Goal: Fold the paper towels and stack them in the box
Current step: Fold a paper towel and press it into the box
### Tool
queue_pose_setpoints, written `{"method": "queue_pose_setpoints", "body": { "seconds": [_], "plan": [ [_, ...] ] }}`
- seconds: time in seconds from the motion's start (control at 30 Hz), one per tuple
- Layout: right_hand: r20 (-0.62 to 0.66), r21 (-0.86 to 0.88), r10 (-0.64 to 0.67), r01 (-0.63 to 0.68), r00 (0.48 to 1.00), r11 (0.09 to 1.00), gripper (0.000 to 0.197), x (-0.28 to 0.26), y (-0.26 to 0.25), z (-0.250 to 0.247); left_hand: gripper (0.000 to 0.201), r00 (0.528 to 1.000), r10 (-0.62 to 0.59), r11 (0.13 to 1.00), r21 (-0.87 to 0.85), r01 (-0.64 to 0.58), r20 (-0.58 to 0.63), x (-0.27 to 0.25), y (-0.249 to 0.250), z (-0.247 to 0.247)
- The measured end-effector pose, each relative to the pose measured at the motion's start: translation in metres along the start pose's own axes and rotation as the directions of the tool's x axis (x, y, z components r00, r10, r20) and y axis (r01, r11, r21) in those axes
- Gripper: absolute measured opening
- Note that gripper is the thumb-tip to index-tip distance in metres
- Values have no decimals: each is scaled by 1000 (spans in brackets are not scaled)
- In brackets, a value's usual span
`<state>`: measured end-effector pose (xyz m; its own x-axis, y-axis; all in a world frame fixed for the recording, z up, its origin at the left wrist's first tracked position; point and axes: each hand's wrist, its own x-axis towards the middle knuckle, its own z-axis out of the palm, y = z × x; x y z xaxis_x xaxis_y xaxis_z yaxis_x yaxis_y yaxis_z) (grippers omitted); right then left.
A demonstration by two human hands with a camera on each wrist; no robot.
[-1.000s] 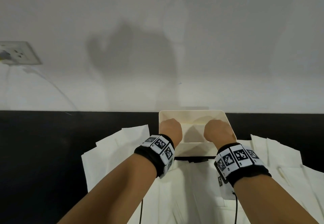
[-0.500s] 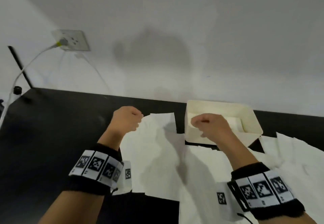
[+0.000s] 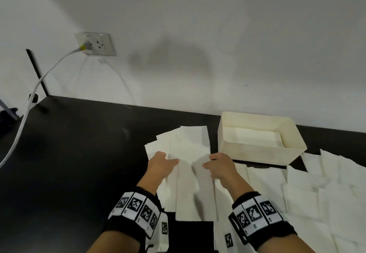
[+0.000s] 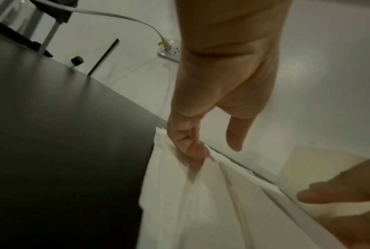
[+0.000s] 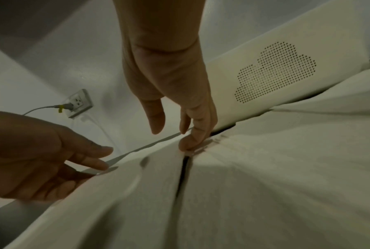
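Several white paper towels (image 3: pixel 186 153) lie overlapping on the black table (image 3: pixel 79 153), left of a cream box (image 3: pixel 259 153) that has folded towels (image 3: pixel 255 137) inside. Both hands are down on the left pile. My left hand (image 3: pixel 166 162) touches a towel with its fingertips (image 4: pixel 195 152), the thumb held apart. My right hand (image 3: pixel 211 164) touches a towel's edge close to the box with its fingertips (image 5: pixel 189 143), thumb also apart. Neither hand pinches the paper. The box wall (image 5: pixel 275 72) with a dotted cloud pattern stands just beyond the right hand.
More unfolded towels (image 3: pixel 326 189) spread over the table to the right, in front of the box. A wall socket (image 3: pixel 95 44) with a plugged white cable (image 3: pixel 29 102) and a black rod (image 3: pixel 36 70) are at the far left. The white wall runs close behind.
Both hands left the box, swung left as loose fists, then uncurled and came down onto the towel pile. The view turned left.
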<state>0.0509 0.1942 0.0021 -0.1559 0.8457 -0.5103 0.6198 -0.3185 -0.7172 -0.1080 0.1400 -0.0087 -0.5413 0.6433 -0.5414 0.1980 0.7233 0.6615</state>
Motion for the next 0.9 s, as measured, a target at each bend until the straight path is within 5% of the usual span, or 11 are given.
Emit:
{"method": "queue_pose_setpoints", "body": {
  "seconds": [0.33, 0.53, 0.6, 0.7, 0.8, 0.9],
  "plan": [
    [-43, 23, 6, -5, 999, 1000, 45, 3, -5, 15, 53, 988, 134, 987, 78, -140, 78, -2, 0, 24],
    [-9, -22, -63, 63, 998, 998, 63, 3, -3, 7, 36, 966, 233, 963, -167, -212, 114, -11, 8, 13],
    [100, -29, -79, 82, 992, 996, 63, 4, -1, -2, 34, 951, 254, 898, -408, -166, 173, -14, 13, 2],
    [262, 5, -107, 110, 959, 994, 46, 0, 3, -20, 32, 935, 288, 678, -734, -46, 208, -18, 21, -10],
    [189, 97, -165, 148, 968, 984, 30, -4, 7, -42, 31, 917, 355, 499, -866, -22, 181, -23, 23, -11],
    [14, 320, -216, 201, 976, 926, 23, -7, 13, -66, 29, 913, 390, 442, -894, -70, 122, -25, 18, -9]
  ]
}}
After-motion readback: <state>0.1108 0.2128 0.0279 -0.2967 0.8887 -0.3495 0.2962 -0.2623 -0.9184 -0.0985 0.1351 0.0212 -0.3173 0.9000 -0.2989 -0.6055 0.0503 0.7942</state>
